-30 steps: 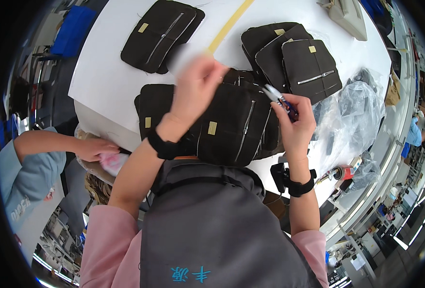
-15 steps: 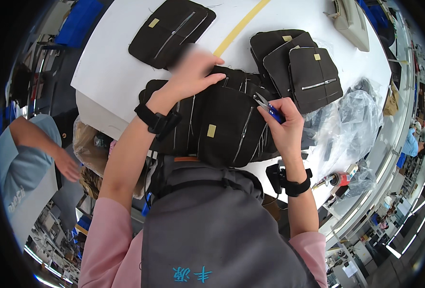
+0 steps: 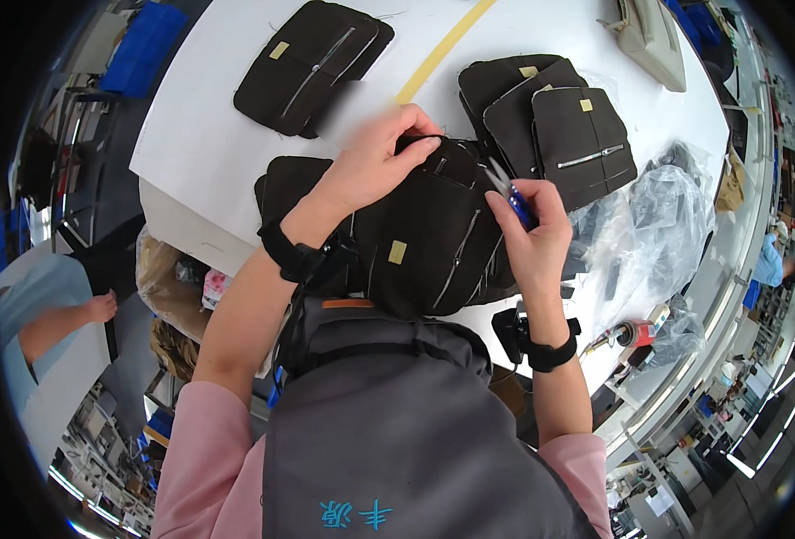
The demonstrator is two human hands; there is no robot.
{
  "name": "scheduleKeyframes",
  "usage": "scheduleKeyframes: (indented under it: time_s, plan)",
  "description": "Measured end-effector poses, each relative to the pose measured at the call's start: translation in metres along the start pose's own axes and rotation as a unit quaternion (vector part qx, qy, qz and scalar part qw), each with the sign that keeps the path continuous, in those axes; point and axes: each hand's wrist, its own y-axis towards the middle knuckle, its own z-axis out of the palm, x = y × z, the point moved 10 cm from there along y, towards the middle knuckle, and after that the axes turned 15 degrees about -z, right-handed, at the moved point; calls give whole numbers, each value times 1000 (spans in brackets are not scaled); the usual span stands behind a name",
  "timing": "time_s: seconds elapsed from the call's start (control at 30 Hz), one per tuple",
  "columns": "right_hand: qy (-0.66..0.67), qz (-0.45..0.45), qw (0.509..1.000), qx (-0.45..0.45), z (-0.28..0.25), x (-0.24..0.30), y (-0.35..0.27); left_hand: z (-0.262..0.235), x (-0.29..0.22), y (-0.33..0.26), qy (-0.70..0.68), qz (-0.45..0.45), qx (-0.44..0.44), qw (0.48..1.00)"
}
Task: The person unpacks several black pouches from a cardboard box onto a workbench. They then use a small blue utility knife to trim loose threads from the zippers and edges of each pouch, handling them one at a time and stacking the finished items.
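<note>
I have my left hand [image 3: 375, 166] pressed down on the top edge of the black pouch [image 3: 424, 242] that lies on the near part of the white desk [image 3: 209, 135], just in front of my apron. The fingers are curled over the fabric, pinching its upper rim rather than lying flat. My right hand [image 3: 532, 242] is closed around small blue-handled snips [image 3: 508, 190], blades pointing up toward the pouch's right corner, close to it; I cannot tell whether the tips touch the cloth.

The pouch looks soft and light, a sewn fabric panel with a slanted zipper and a small tan label. I judge it will fold and slide easily on the smooth desk, so it needs one hand pinning it while the other works. The seamed edge or the zipper line seems the firmest place to grip; the middle would just bunch.

Beyond it, a stack of similar black pouches [image 3: 550, 126] sits to the right, and a single one [image 3: 312, 63] lies well apart at the far left. Crinkled clear plastic bags [image 3: 658, 216] lie beside the stack.
</note>
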Motion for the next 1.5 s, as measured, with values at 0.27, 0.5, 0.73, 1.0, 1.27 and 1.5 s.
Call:
scheduleKeyframes:
  time_s: [0.27,0.5,0.73,1.0,1.27,1.5]
  plan:
    - [-83,-80,992,42,8,45,14,4,-10,1,-15,-15,29,999]
    - [-190,-170,967,11,12,46,22,3,-4,7,23,-15,3,1000]
    - [-216,-191,957,23,15,45,29,2,-8,7,32,8,-10,999]
    - [-210,-177,961,24,14,41,28,6,-9,5,49,18,0,999]
    - [-217,-217,951,22,12,45,28,9,-14,3,69,21,12,997]
    - [-235,-265,935,29,13,52,29,11,-19,0,70,43,8,997]
